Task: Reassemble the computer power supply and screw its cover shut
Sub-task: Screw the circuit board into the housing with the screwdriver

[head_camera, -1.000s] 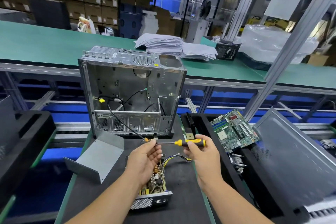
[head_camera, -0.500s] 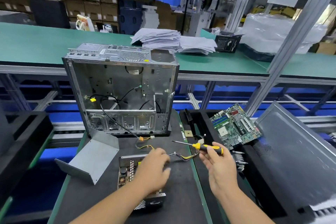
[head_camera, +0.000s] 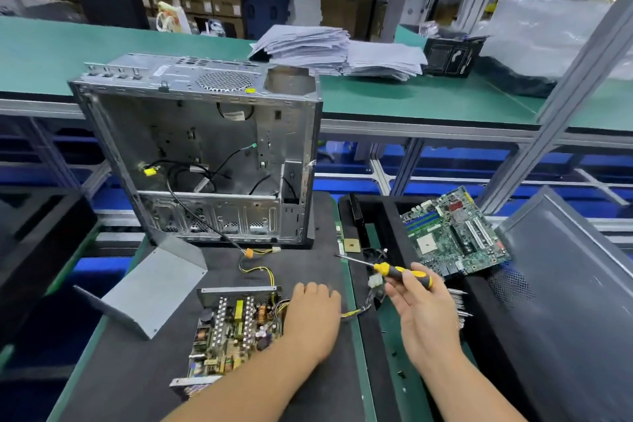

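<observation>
The open power supply [head_camera: 233,332] lies on the black mat with its circuit board exposed. Its grey bent metal cover [head_camera: 150,291] sits apart, to the left. My left hand [head_camera: 313,315] lies palm down on the yellow wire bundle [head_camera: 352,313] at the supply's right edge; the fingers look relaxed. My right hand [head_camera: 424,312] grips a yellow-and-black screwdriver [head_camera: 400,272] above the mat's right edge. The screwdriver's tip points left. A white connector [head_camera: 375,281] dangles just under the screwdriver.
An empty computer case [head_camera: 205,154] stands upright behind the power supply, with loose cables trailing out. A motherboard [head_camera: 452,233] leans in the black tray on the right, beside a grey side panel [head_camera: 565,284]. Paper stacks [head_camera: 335,48] lie on the green bench behind.
My hands have parted. The left hand dropped from the screwdriver tip to the wires beside the power supply. The right hand carried the screwdriver to the right.
</observation>
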